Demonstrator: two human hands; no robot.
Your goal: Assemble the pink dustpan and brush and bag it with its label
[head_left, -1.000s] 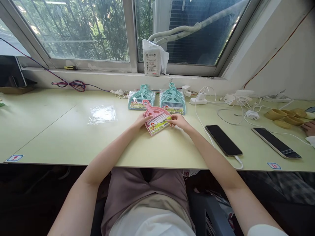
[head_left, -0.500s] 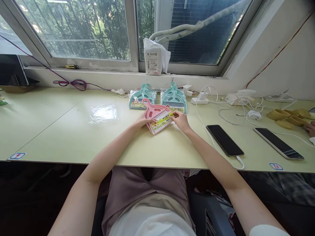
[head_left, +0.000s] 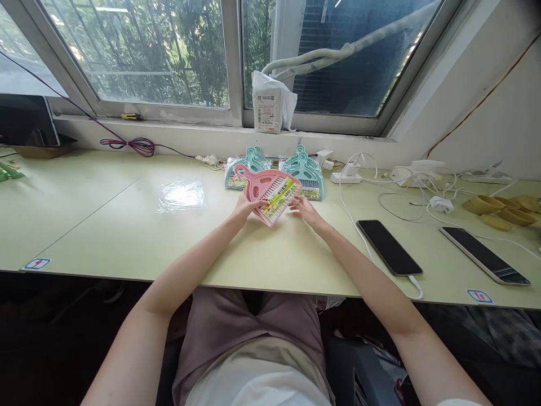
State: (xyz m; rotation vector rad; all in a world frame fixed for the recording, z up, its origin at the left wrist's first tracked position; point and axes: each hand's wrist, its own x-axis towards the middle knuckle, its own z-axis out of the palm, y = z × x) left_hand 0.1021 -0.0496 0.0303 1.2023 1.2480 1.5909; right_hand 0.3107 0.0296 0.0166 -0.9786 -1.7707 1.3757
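Note:
A pink dustpan and brush set point(head_left: 270, 189) with a yellow-green label is held tilted above the table, its handle toward the upper left. My left hand point(head_left: 247, 207) grips its lower left side, thumb over the front. My right hand point(head_left: 303, 208) is at its lower right edge with fingers apart; whether the fingertips touch it is hard to tell. Behind it lie two teal sets in clear wrapping, one at the left point(head_left: 252, 160), partly hidden by the pink one, and one at the right point(head_left: 302, 169). A clear plastic bag point(head_left: 182, 195) lies flat to the left.
On the table's right are a black phone point(head_left: 389, 247) on a white cable, another phone point(head_left: 485, 255), a power strip point(head_left: 345, 177) with tangled cables and yellow dishes point(head_left: 501, 210). A screen point(head_left: 29, 120) stands far left. A white package point(head_left: 269, 107) is on the sill.
The pink set has been raised and turned, its handle moving left. My right hand's fingers have loosened from its label edge. The camera view has shifted slightly.

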